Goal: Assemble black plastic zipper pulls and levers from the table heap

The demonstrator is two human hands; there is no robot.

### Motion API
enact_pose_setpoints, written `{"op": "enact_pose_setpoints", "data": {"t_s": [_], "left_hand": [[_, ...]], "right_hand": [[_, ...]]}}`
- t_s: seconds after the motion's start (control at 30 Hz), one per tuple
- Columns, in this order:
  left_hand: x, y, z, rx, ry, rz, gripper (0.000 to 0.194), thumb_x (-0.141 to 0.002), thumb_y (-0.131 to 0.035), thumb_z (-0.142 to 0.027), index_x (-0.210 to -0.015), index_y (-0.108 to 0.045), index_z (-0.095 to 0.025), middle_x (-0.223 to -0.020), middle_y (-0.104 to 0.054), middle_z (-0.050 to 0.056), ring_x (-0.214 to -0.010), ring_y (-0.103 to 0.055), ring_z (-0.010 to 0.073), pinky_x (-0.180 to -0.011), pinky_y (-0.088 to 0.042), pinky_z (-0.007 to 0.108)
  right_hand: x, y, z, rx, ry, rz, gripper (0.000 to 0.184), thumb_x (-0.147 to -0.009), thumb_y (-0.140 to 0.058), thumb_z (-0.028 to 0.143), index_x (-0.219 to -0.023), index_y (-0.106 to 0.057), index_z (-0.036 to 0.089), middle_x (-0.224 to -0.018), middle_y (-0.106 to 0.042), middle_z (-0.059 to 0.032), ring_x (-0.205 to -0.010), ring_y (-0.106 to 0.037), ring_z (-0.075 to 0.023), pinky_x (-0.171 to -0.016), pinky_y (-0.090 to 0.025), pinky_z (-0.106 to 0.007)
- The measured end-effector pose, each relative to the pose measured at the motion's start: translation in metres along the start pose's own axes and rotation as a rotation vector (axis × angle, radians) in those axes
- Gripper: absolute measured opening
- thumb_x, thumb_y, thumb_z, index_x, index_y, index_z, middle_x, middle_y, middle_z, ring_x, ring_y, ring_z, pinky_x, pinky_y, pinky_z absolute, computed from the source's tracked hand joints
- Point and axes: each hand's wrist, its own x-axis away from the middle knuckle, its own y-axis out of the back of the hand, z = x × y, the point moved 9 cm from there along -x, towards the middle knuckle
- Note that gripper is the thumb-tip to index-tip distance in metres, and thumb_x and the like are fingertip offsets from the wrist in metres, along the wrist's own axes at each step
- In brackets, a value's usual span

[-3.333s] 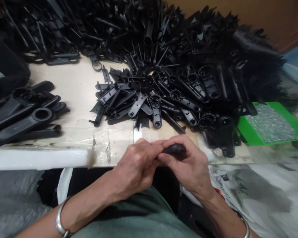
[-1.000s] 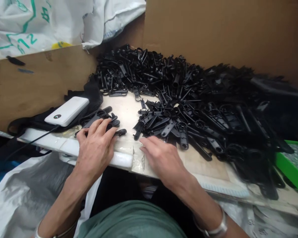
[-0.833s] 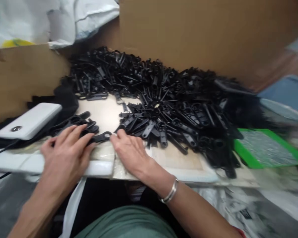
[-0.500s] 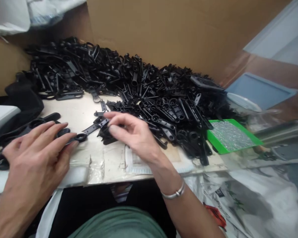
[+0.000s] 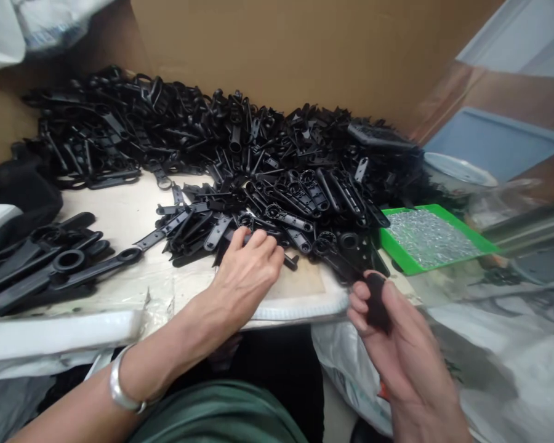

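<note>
Right hand [image 5: 406, 344] grips black part [image 5: 377, 304]

The person's right hand has its fingers [image 5: 359, 303] closed around the part, near the front edge of the surface [image 5: 120, 206] and just in front of the green tray [image 5: 406, 261] of small shiny bits [image 5: 431, 237]. The left hand [image 5: 247, 271] reaches to the near side of the pile [image 5: 198, 141], fingers curled; whether they grip anything cannot be told. A separate heap [image 5: 37, 264] lies on the left.

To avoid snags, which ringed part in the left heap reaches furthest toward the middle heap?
The slim part, whose small ring juts furthest right; the broad part beside it has a bigger ring, set further left.
</note>
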Motion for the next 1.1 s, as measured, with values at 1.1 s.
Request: {"op": "enact_pose_setpoints", "data": {"t_s": [1.1], "left_hand": [[0.046, -0.027, 0.026, 2.271, 0.802, -0.098, 0.018, -0.089, -0.055, -0.019, -0.087, -0.068, -0.008, -0.084, -0.07, 0.012, -0.072, -0.066, 0.0166, -0.071, -0.052, 0.029]], "right_hand": [[0.011, -0.104, 0.009, 0.526, 0.378, 0.156, 0.016, -0.084, -0.071, 0.032, -0.095, -0.066, 0.022, -0.083, -0.069, -0.0027, -0.074, -0.066, -0.0179, -0.066, -0.054, -0.03]]}}
